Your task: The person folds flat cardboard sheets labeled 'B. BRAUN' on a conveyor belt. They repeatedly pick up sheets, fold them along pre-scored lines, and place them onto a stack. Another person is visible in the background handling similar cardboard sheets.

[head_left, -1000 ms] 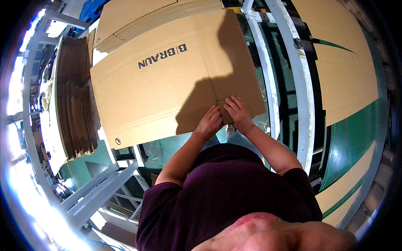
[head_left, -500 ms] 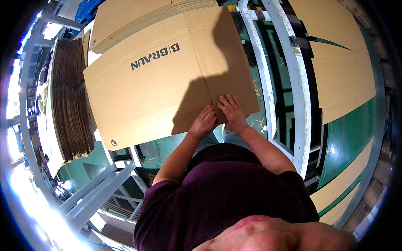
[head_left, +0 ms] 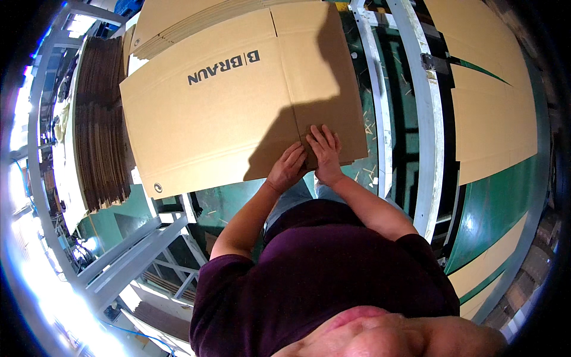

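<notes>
A large flat brown cardboard sheet [head_left: 202,125] with dark printing lies in front of me, its near edge close to my body. At that edge my left hand [head_left: 288,167] is closed, with its bent fingers pressed together on the board beside a crease. Its thumb is hidden. Just right of the crease, my right hand [head_left: 325,156] lies on the sheet with fingers stretched forward and slightly apart. The two hands almost touch. A shadow covers the board around both hands and its right part.
Behind the sheet lies a stack of flat cardboard [head_left: 178,30]. More cardboard stands packed on edge [head_left: 101,154] at left. Light metal rails [head_left: 419,107] run along the right, with cardboard sheets [head_left: 493,119] on a green surface [head_left: 493,208] beyond. A metal frame [head_left: 140,253] stands at lower left.
My right hand has shifted slightly forward on the sheet, fingers still stretched out. My left hand stays by the crease. A slit at the sheet's far edge looks darker and wider. The view has shifted slightly.
</notes>
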`<state>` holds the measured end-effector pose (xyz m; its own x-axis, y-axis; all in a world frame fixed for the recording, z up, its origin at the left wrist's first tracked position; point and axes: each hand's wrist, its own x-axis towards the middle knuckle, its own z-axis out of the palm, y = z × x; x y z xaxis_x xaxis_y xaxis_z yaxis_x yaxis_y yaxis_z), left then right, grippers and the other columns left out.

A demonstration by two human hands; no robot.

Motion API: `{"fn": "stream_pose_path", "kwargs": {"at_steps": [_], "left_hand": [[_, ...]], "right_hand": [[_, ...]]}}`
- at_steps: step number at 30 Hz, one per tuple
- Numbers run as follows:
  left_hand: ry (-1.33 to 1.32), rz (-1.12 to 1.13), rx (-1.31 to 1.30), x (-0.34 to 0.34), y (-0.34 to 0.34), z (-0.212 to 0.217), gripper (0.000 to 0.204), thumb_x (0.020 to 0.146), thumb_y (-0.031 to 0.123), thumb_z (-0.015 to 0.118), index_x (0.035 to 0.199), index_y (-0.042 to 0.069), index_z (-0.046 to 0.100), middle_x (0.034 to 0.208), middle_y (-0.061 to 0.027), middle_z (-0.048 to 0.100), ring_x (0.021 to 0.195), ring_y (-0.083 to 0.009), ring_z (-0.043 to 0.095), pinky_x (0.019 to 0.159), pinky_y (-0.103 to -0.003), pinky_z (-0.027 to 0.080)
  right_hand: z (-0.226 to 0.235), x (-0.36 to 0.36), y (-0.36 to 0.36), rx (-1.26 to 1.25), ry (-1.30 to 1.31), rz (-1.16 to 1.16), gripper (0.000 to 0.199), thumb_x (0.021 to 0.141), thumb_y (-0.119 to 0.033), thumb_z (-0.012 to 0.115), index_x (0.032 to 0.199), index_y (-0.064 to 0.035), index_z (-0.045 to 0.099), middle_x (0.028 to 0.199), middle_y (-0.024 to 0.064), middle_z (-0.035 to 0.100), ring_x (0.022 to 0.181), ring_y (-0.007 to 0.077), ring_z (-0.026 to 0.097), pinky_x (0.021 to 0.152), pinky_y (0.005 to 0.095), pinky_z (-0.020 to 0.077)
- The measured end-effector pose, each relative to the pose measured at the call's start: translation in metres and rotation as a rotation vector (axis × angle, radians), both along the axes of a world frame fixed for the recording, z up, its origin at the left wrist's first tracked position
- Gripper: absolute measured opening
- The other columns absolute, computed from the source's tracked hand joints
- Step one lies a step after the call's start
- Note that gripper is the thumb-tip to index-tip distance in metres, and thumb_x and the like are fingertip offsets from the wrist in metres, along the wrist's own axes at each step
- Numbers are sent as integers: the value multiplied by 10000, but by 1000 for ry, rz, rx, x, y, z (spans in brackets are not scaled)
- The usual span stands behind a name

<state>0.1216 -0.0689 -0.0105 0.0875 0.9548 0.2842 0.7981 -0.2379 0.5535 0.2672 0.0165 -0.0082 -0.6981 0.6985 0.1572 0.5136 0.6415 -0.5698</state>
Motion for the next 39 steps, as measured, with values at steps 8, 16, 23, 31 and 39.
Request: {"fn": "stream_pose_path", "kwargs": {"at_steps": [8,16,23,31,39], "left_hand": [[14,5,-6,-2,8,-4,466,655,143,746,1068,-14,597,1165,-166,552,1166,-339,494,967,-403,445],[216,-113,10,-13,14,5,450,682,256,687,1021,-31,611,1157,-161,549,1146,-317,490,985,-423,412],[242,-258,91,-31,30,-2,296,715,288,633,884,44,633,1004,-100,587,1046,-265,525,882,-397,447],[247,-361,59,-42,31,-3,250,748,215,566,951,74,607,1026,-70,556,1052,-234,506,895,-398,431],[109,-360,-23,-41,34,-3,281,759,213,639,997,67,610,1085,-91,541,1063,-268,513,888,-426,444]], "right_hand": [[25,-1,21,-99,-163,116,694,628,-76,652,1294,-54,457,1464,95,300,1358,347,228,1076,541,167],[-24,-23,198,-101,258,-464,528,809,-257,629,1222,36,480,1199,273,494,1119,399,484,955,433,398],[-14,-100,275,99,13,-705,403,879,-344,543,1038,25,568,984,247,605,907,398,589,767,457,480],[-43,-114,299,-151,-237,-841,448,956,-339,351,845,3,618,834,265,631,809,403,626,711,505,491],[-33,-112,297,-203,-116,-846,450,951,-351,359,931,10,627,852,279,621,841,420,610,748,506,464]]}}
